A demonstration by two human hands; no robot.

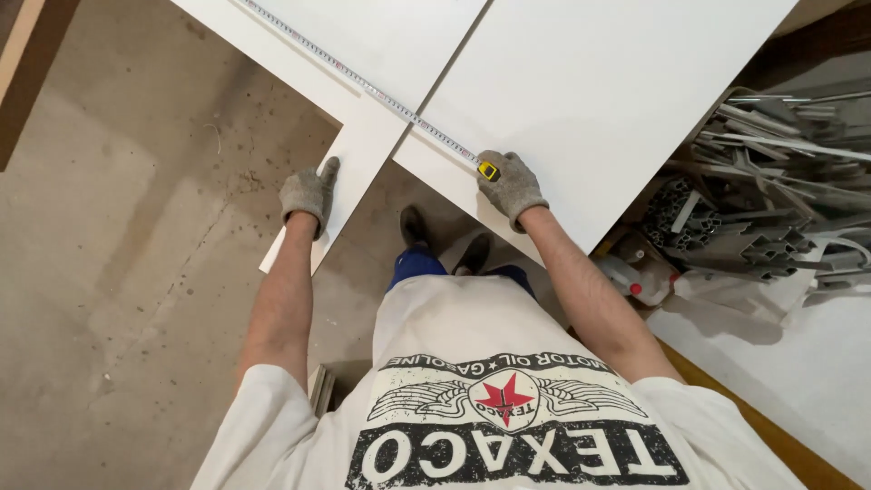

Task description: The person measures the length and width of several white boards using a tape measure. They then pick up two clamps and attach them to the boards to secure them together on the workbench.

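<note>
Grey knitted work gloves are worn on the left hand (308, 192) and the right hand (513, 186), ending at the wrists, with the forearms left bare. A white short-sleeved T-shirt (472, 363) with a black, white and red chest print is worn, along with blue trousers (417, 265) and dark shoes (414, 227).

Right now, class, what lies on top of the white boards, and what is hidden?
A tape measure stretches across the white boards. The gloved right hand holds its yellow case; the gloved left hand presses a narrow board strip. Board surface beneath both hands is covered.
</note>
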